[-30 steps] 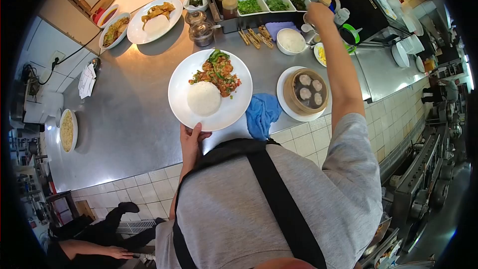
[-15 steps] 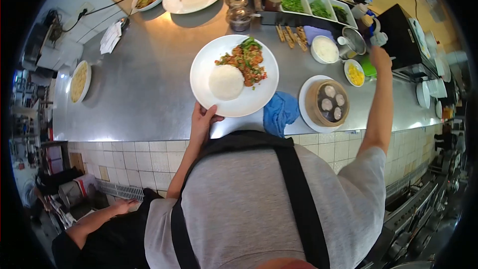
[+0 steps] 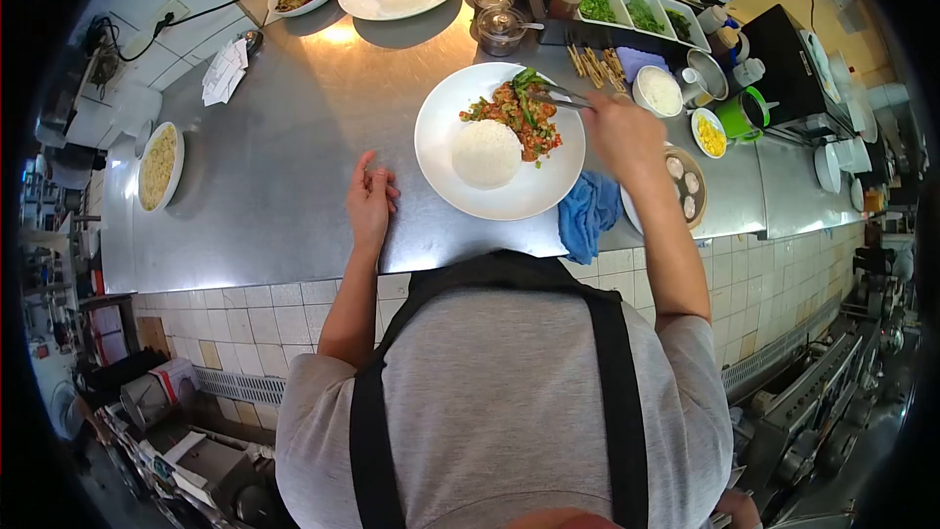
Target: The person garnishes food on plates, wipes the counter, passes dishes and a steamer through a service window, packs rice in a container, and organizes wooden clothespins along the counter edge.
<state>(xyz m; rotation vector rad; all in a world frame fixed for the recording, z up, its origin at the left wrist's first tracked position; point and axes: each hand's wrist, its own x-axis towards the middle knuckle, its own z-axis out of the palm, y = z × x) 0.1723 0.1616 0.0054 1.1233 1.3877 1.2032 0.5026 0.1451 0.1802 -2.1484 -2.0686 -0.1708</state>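
Observation:
My right hand grips slim metal tongs, their tips at the green vegetable on top of the saucy, chopped food. This food and a round mound of white rice share a large white plate on the steel counter. To the left of the plate, and apart from it, is my left hand, empty with its fingers loosely bent and apart. A crumpled blue cloth lies by the plate's right edge. My right forearm partly covers a bamboo steamer with dumplings.
Filled dishes include an oval plate at the back and a noodle bowl at left. Condiment trays, a lidded glass jar, a rice bowl, a yellow-food bowl and a green container line the back and right.
My left hand has let go of the plate and moved left. My right hand has come from the right-hand containers to the food, now with tongs. The other person's arm at lower left is gone.

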